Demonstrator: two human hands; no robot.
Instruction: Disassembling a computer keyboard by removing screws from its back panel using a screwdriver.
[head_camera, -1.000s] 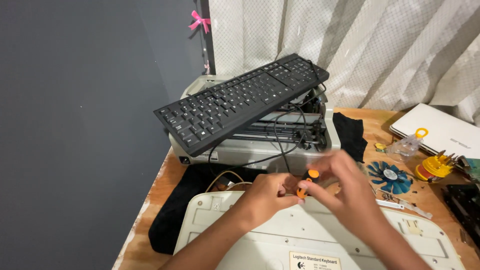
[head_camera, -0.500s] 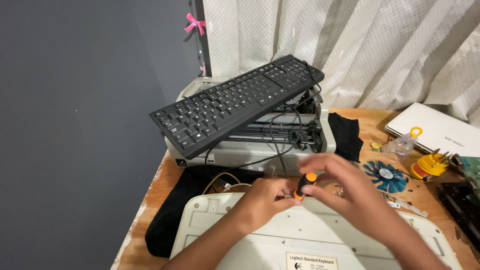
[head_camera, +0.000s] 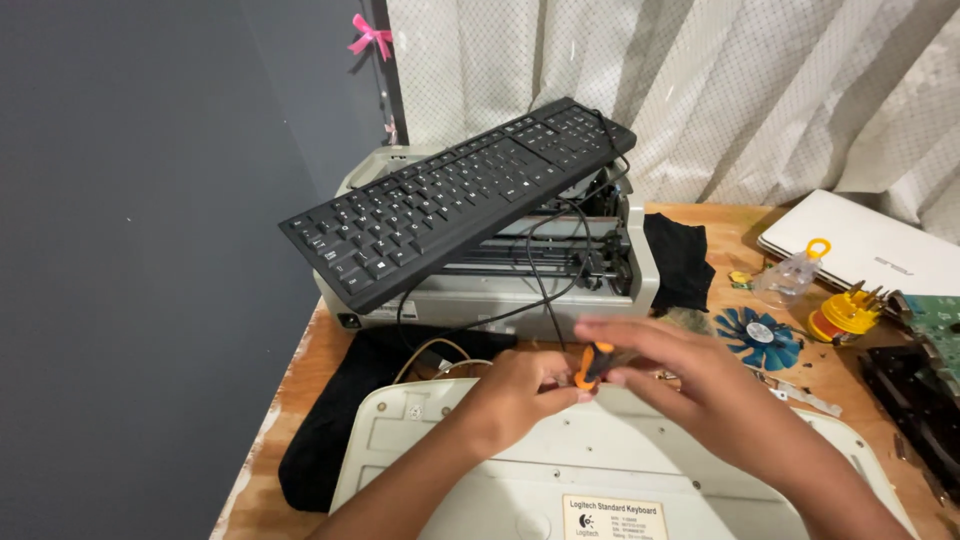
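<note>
Left hand (head_camera: 525, 395): fingers pinched on the lower end of a small screwdriver (head_camera: 590, 364) with an orange and black handle, just above the white keyboard.
Right hand (head_camera: 672, 372): fingers curled over the top of the same screwdriver, touching it from the other side.
Screwdriver: held between both hands over the far edge of the white keyboard; its tip is hidden by the fingers.
White keyboard (head_camera: 620, 470): lies upside down on the table (head_camera: 300, 365), nearest the person, a label on its back.
Black keyboard (head_camera: 460, 195): tilted on top of a grey printer (head_camera: 520, 290) behind the hands, its cable hanging down.
Black cloth (head_camera: 335, 430): under the white keyboard's left end.
Right side: blue fan (head_camera: 758, 338), yellow plug (head_camera: 848, 312), white laptop (head_camera: 870, 255).
</note>
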